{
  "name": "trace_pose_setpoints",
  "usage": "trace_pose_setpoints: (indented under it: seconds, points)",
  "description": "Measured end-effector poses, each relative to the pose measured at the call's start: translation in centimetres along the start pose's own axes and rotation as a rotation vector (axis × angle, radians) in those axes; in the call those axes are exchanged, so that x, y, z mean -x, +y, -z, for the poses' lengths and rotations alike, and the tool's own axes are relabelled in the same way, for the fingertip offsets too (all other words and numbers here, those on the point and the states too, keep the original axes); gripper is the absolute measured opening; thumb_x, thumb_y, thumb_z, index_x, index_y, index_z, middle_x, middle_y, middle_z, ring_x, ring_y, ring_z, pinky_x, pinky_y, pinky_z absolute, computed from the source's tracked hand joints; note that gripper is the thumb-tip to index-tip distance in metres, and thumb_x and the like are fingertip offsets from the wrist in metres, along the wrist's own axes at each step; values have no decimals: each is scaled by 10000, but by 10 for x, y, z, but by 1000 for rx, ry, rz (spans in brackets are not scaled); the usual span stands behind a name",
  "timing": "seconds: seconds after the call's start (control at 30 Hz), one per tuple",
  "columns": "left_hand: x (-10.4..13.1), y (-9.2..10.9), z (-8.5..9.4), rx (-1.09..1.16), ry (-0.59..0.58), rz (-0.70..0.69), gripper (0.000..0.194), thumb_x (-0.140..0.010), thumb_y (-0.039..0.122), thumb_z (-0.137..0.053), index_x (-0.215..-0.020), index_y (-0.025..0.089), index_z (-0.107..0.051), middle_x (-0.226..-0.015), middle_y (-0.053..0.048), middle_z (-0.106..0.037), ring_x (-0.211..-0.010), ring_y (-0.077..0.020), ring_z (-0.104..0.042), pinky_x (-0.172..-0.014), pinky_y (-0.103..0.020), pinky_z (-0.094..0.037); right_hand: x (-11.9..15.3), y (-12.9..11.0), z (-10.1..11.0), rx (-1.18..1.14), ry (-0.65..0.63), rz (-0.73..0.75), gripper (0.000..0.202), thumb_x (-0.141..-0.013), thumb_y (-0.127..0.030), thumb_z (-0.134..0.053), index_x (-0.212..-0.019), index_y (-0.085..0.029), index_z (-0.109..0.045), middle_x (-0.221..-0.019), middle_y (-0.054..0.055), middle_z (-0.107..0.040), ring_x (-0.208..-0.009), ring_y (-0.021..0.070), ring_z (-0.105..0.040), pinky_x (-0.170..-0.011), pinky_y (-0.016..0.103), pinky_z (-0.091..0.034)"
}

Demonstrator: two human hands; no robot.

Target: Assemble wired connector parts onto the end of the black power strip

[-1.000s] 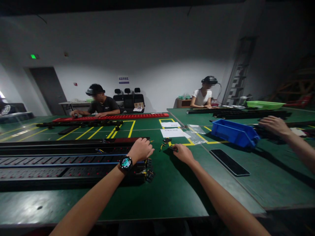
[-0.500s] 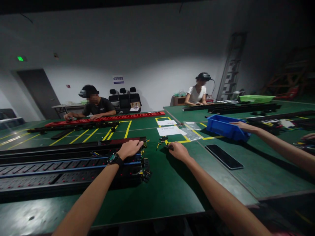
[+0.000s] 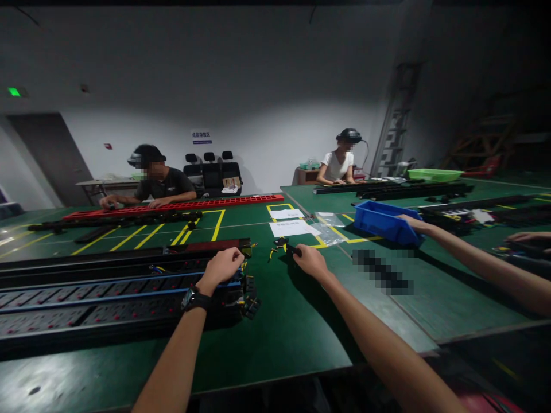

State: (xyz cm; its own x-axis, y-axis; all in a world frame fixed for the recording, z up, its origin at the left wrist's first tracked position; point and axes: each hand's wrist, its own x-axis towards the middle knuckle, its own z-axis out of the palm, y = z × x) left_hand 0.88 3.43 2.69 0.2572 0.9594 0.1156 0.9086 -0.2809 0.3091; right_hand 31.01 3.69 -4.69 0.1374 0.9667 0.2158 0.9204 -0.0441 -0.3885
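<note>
Long black power strips (image 3: 107, 287) with blue edges and red-dotted sockets lie at the left; black connectors and short wires stick out of their right ends. My left hand (image 3: 221, 267), with a watch on the wrist, is over those ends. Its fingers are curled together, and what they hold, if anything, is hidden. To the right, my right hand (image 3: 311, 262) is closed around a small dark piece (image 3: 293, 250) just above the table. Just left of it lie small pliers (image 3: 279, 244) with black and yellow handles.
A co-worker's hand (image 3: 412, 223) from the right grips a blue bin (image 3: 379, 222). Paper sheets (image 3: 287, 229) and clear plastic bags (image 3: 329, 230) lie ahead. Across the green table (image 3: 275, 344), two people work near a red slotted rail (image 3: 181, 207) and black rails (image 3: 387, 188).
My left hand's fingers have drawn in from stretched to curled, over the strip ends. The dark piece in my right hand now shows more clearly. My view has shifted slightly right.
</note>
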Motion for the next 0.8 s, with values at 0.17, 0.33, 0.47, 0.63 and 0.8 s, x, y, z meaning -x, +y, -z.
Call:
trace_pose_setpoints:
  seconds: [0.17, 0.33, 0.47, 0.63, 0.8]
  points:
    - [10, -4, 1, -35, -10, 0, 309, -958, 433, -436, -996, 270, -696, -1051, -53, -767, -969, -251, -697, -743, -306, -466, 2, -3, -2, -16, 6, 22, 269, -934, -289, -562, -1143, -230, -723, -1118, 99, -747, -972, 243, -674, -715, 289, -414]
    - [15, -9, 3, -51, -4, 8, 311, -963, 433, -433, -1006, 273, -696, -1063, -58, -766, -985, -261, -700, -760, -321, -479, 3, -4, -4, -34, -4, 61, 258, -911, -265, -580, -1108, -221, -741, -1140, 105, -742, -982, 238, -663, -736, 292, -420]
    - [18, -7, 3, -78, -34, -5, 296, -956, 399, -430, -1008, 276, -694, -1086, -62, -764, -986, -266, -705, -789, -341, -489, 5, -6, -4, -38, 1, 93, 247, -881, -239, -598, -1073, -218, -751, -1099, 96, -745, -970, 232, -654, -733, 287, -413]
    - [18, -8, -1, -92, -25, -31, 305, -962, 411, -415, -1010, 276, -684, -1082, -57, -763, -1021, -282, -700, -791, -349, -484, 7, -9, -2, -28, -9, 122, 231, -880, -235, -607, -1056, -218, -756, -1060, 88, -735, -963, 219, -639, -745, 277, -404]
    - [17, -11, -5, -97, -22, -31, 307, -964, 398, -415, -1010, 265, -688, -1065, -70, -764, -991, -276, -709, -774, -337, -480, 7, -8, -3, -5, -34, 128, 216, -897, -251, -604, -1053, -218, -749, -1053, 86, -710, -966, 211, -626, -750, 271, -395]
